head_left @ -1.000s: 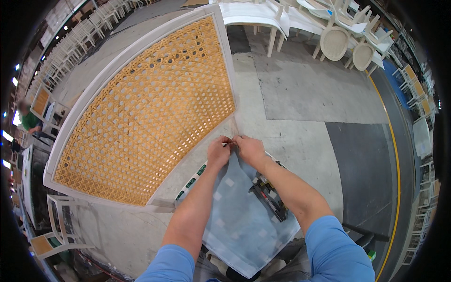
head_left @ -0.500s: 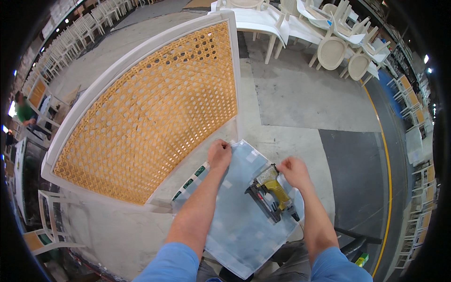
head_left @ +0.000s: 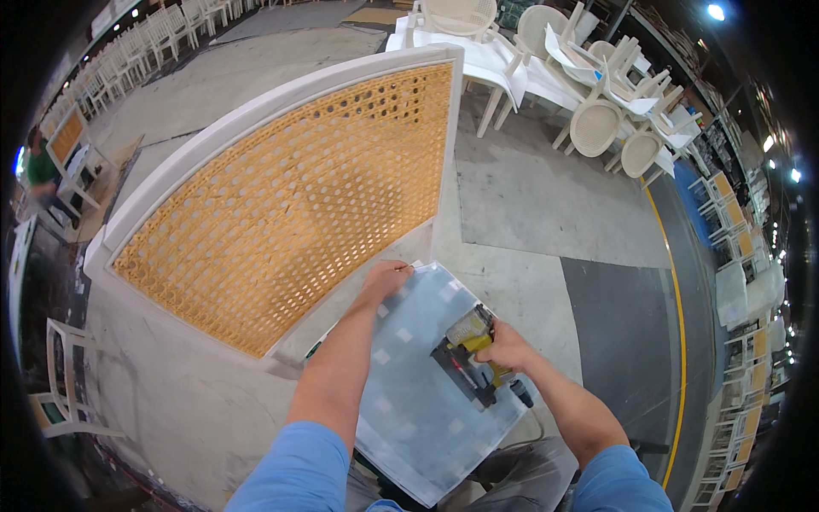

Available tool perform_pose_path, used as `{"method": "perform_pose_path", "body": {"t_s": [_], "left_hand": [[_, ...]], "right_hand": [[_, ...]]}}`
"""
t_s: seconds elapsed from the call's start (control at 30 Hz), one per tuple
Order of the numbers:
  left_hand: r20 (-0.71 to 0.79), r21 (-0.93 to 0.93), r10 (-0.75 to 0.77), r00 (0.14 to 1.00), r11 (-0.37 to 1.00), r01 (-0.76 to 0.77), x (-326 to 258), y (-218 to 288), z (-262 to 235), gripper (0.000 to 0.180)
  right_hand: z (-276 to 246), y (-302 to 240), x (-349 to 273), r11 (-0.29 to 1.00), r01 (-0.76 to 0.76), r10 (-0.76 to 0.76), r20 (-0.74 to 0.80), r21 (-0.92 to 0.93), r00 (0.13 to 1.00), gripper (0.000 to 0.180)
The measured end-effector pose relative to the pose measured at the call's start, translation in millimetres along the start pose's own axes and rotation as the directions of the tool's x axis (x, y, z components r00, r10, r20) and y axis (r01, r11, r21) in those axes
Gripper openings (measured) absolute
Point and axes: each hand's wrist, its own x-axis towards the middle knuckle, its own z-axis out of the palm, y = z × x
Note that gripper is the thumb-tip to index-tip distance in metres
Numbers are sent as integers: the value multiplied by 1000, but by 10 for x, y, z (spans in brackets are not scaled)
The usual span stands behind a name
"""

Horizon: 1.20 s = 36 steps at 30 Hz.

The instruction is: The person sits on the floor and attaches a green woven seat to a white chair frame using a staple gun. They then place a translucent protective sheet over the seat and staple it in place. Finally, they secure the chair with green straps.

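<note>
My right hand (head_left: 505, 348) has its grip wrapped around the yellow staple gun (head_left: 465, 358), lying on the pale sheet (head_left: 409, 401). My left hand (head_left: 384, 280) pinches the sheet's far corner, just beside the cane panel (head_left: 299, 205). The gun's long axis runs diagonally, nose toward me.

Stacked white chairs (head_left: 597, 94) at the far side, row of white chairs (head_left: 145, 43) upper left; yellow floor line (head_left: 678, 316) right, small white frame (head_left: 68, 375) lower left
</note>
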Motion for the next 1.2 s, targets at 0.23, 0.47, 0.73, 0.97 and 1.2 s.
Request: {"method": "perform_pose_path", "body": {"t_s": [0.23,0.47,0.73,0.97,1.2], "left_hand": [[-3,115,-25,1000,993,25,-51,-174,-138,40],[9,112,-74,997,991,73,-165,15,-94,40],[28,96,-98,995,991,95,-172,18,-86,37],[-101,188,-21,995,981,40,-158,-57,-18,37],[-219,255,118,968,965,-60,-316,-72,-24,42]], "right_hand": [[-72,-1317,319,988,-45,33,85,151,996,41],[55,-1546,799,989,-45,43,20,140,999,28],[209,-1483,951,991,-49,49,10,121,999,32],[151,-1496,801,983,10,-9,-6,186,1000,31],[-667,-1214,-301,994,112,-105,-304,7,947,35]]}}
